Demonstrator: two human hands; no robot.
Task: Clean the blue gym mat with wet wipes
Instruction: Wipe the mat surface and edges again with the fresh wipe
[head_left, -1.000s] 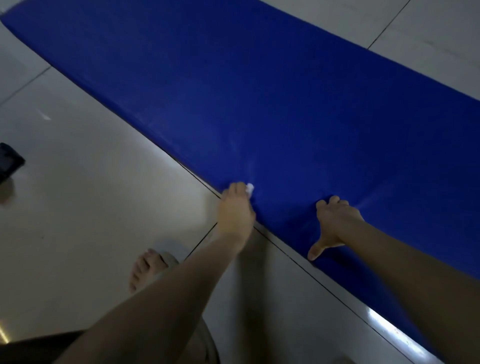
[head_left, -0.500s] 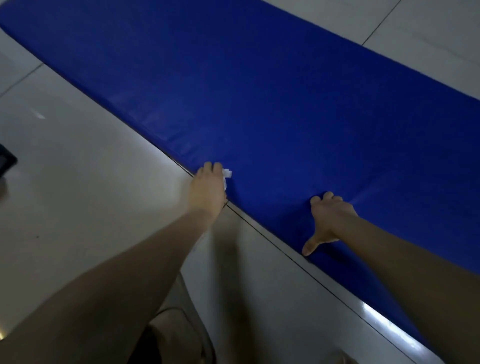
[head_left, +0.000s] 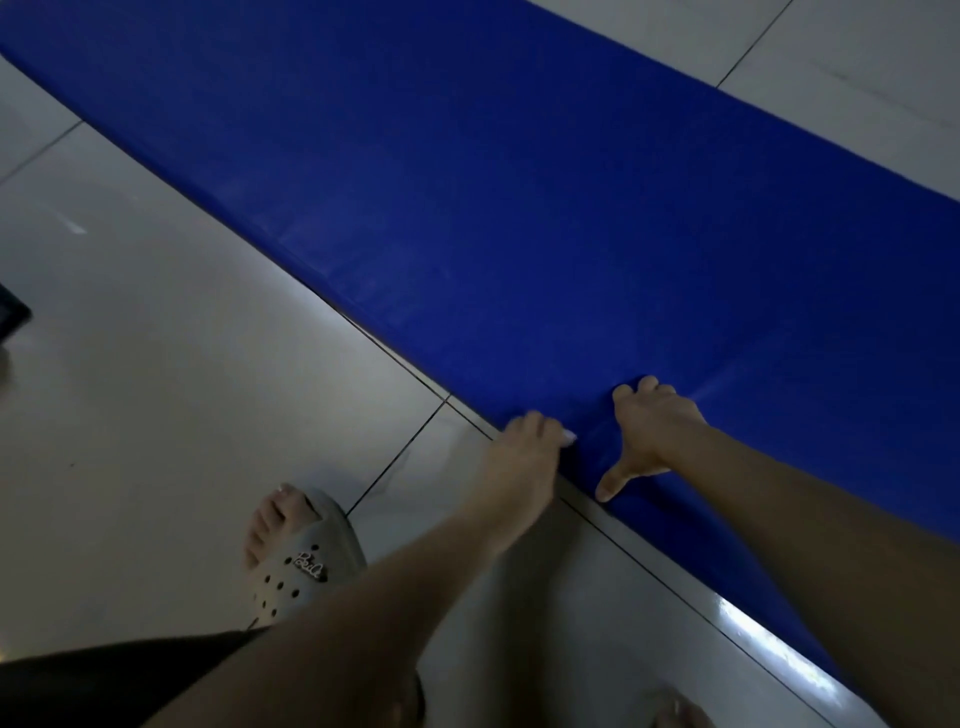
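Dark object (head_left: 11, 316): at the far left, well apart from the mat, cut by the frame edge.
Clog (head_left: 301, 558): pale, on a foot, near the mat's near edge.
Left hand (head_left: 530, 449): at the mat's near edge, fingers curled on the wipe.
Wipe (head_left: 569, 437): white, only a tip shows at the fingertips, touching the mat.
Right hand (head_left: 652, 431): just beside the left, flat on the mat, thumb spread, gripping nothing.
Mat (head_left: 519, 208): blue, lying flat on the tiled floor (head_left: 156, 415), running diagonally from upper left to lower right.

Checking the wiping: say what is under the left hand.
A white corner of the wet wipe shows beside the left hand, on the blue mat edge; the rest is covered.
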